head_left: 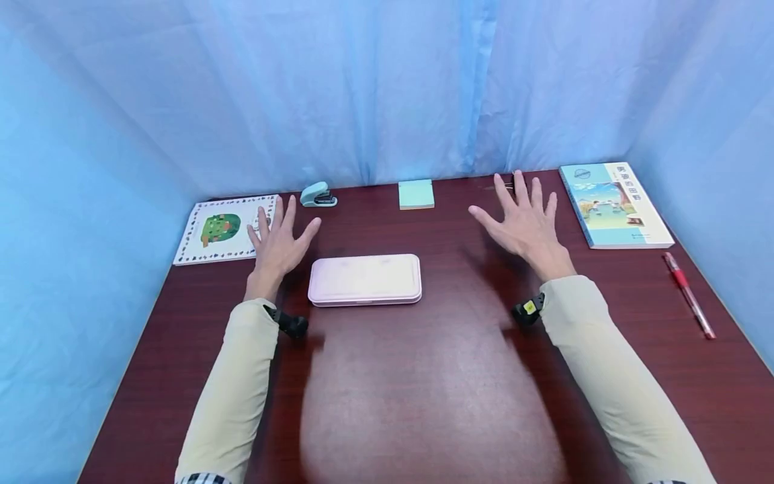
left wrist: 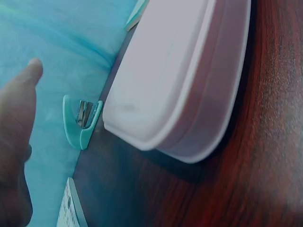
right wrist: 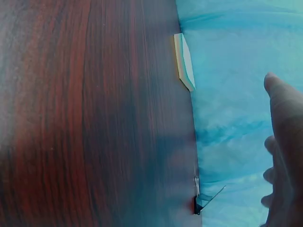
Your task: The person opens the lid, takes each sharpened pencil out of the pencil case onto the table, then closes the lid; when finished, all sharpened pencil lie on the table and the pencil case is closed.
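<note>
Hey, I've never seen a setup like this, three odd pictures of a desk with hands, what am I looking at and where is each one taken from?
There is no machine here: a person wears three cameras. The large picture comes from one on the head, looking down at a dark wooden desk. The other two come from small cameras strapped at each wrist, so they show the desk sideways and very close.

The left hand and right hand are open with fingers spread, and hold nothing. Between them lies a closed pink case.

Also on the desk: a picture card, a green stapler, a sticky-note pad, a book and a red pen.
</note>
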The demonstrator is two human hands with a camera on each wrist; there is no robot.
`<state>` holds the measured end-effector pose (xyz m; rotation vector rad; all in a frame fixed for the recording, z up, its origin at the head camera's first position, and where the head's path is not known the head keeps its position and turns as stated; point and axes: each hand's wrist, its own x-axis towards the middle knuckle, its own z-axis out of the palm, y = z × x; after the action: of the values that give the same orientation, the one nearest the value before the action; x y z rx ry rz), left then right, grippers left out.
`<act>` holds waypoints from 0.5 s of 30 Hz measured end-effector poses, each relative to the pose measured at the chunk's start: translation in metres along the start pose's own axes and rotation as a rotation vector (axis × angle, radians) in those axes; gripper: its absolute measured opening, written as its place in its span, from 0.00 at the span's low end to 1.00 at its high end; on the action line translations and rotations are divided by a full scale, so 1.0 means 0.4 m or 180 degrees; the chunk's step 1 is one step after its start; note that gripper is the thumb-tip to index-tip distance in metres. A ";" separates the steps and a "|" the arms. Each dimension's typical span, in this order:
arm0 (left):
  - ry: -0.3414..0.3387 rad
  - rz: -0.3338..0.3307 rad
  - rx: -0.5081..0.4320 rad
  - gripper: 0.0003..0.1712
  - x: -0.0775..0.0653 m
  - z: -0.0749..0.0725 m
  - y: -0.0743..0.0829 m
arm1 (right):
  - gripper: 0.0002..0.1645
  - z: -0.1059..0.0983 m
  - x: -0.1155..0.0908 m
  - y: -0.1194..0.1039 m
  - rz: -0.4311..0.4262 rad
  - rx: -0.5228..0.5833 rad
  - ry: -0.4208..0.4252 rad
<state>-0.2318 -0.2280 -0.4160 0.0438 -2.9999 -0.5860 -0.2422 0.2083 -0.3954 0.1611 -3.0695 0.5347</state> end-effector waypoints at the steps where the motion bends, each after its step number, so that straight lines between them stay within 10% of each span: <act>1: 0.0016 0.0007 -0.0110 0.49 -0.003 -0.002 -0.004 | 0.50 0.002 0.000 -0.003 -0.0070 0.0059 0.0047; 8: 0.0016 -0.0057 -0.1188 0.43 -0.052 -0.018 -0.022 | 0.48 0.032 -0.008 -0.053 -0.0817 0.0670 0.0298; 15: -0.0479 0.0022 -0.1744 0.34 -0.121 0.001 -0.023 | 0.46 0.095 -0.047 -0.140 -0.1117 0.1153 -0.0195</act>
<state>-0.1834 -0.2341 -0.4235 -0.0486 -2.8548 -1.4384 -0.2176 0.1448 -0.4132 0.7153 -2.8659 1.0633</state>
